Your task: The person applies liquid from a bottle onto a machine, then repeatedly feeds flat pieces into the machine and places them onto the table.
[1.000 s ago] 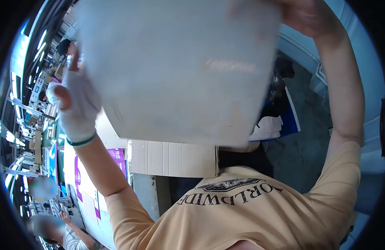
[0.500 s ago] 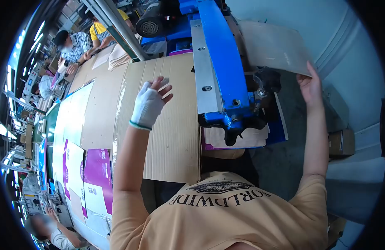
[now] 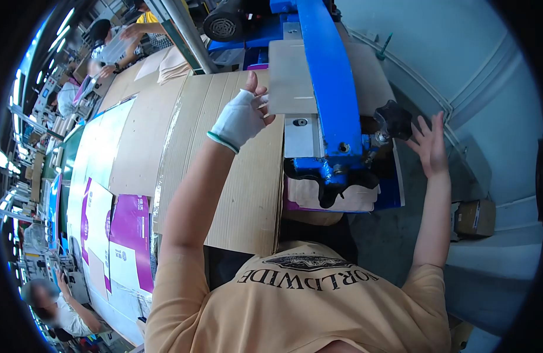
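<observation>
A pale beige flat sheet (image 3: 292, 82) lies across the machine, passing beneath its blue arm (image 3: 330, 82) and showing on both sides. My left hand (image 3: 242, 117), in a white glove with bare fingertips, is at the sheet's left edge. Its thumb points up, apart from the sheet, and the fingers are loosely spread; whether they touch the edge is unclear. To the right of the machine, my right hand (image 3: 431, 147) is bare and open, fingers spread, holding nothing. It is near a black knob (image 3: 392, 119), clear of the sheet.
Brown cardboard (image 3: 242, 194) covers the table at left. Purple and white printed sheets (image 3: 130, 235) lie farther left. Light pieces (image 3: 333, 194) are stacked below the machine. A metal post (image 3: 180, 38) stands behind. Co-workers (image 3: 110, 50) sit at left. A carton (image 3: 474, 217) is at right.
The sheet has moved left under the blue arm. My right hand has let go of it and spread its fingers. My left hand has moved right and up to the sheet's left edge.
</observation>
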Demonstrator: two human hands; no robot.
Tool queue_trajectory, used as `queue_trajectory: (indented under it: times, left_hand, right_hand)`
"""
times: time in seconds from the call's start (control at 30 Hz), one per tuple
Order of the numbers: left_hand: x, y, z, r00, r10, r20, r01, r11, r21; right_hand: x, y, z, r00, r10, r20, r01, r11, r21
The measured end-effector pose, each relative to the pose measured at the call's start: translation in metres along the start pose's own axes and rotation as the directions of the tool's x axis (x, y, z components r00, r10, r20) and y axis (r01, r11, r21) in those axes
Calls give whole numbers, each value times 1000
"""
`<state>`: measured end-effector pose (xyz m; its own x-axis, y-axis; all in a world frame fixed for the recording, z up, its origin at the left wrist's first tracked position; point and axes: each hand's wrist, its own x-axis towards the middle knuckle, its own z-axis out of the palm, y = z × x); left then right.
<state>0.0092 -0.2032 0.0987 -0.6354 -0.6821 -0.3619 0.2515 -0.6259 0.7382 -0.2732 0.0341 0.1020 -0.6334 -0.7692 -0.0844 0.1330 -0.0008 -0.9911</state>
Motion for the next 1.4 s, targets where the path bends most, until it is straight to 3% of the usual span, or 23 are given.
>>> queue_trajectory:
  times: [0.07,0.17,0.27,0.43,0.53,0.63,0.67,0.7,0.8,0.83,0.87,0.93,0.97,1.03,1.1,1.2,1.3,1.4]
  left_hand:
    - [0,4,2,996,-9,86,20,991,-132]
    - [-7,12,1,995,-22,-95,22,1000,-2]
    - [-4,17,-28,997,17,-80,-24,996,-88]
    - [-14,36,-81,985,169,29,-164,980,-115]
    - [-37,61,-108,942,316,115,-306,947,-101]
    - [-62,87,-101,842,539,23,-539,842,-10]
    - [-64,93,-104,781,591,201,-591,804,-68]
    - [-64,97,-82,801,575,164,-573,817,-64]
    - [-43,95,-1,802,578,153,-585,811,2]
    - [-55,83,40,810,551,200,-582,798,156]
    - [-66,72,77,821,519,239,-570,763,305]
    - [-65,57,111,823,473,314,-448,881,-154]
    - [-64,54,117,812,463,356,-332,867,-371]
    - [-62,57,97,729,641,238,-671,738,70]
    - [-58,61,66,565,795,220,-755,391,526]
    - [-50,53,26,841,541,4,-490,758,431]
    - [-36,40,-1,951,302,-64,-273,920,281]
    - [-29,28,-10,986,154,-68,-136,966,217]
  right_hand:
    - [-7,-4,-5,995,-65,-76,69,996,53]
    - [-11,-8,-13,978,-159,-136,175,978,117]
    - [-12,-10,-16,960,-227,-165,247,963,110]
    - [-2,-27,2,900,-401,-172,404,915,-17]
    - [1,-56,12,793,-584,-170,583,810,-65]
    - [1,-91,26,768,-640,-23,640,766,62]
    - [5,-96,35,784,-615,77,612,788,67]
    - [7,-100,47,791,-586,178,584,809,69]
    - [-4,-114,87,894,-305,329,241,945,220]
    - [-1,-116,87,867,-252,429,150,954,258]
    - [2,-114,84,909,-253,331,173,952,252]
    - [11,-108,66,961,-248,125,215,949,229]
    - [14,-105,52,976,-191,103,147,932,332]
    - [21,-92,17,989,-148,-23,148,947,287]
    - [23,-82,-6,976,-123,-178,173,939,297]
    - [30,-61,-40,984,-114,-139,138,974,181]
    - [31,-44,-34,992,-64,-111,74,993,94]
    - [26,-38,-9,1000,-7,7,7,1000,21]
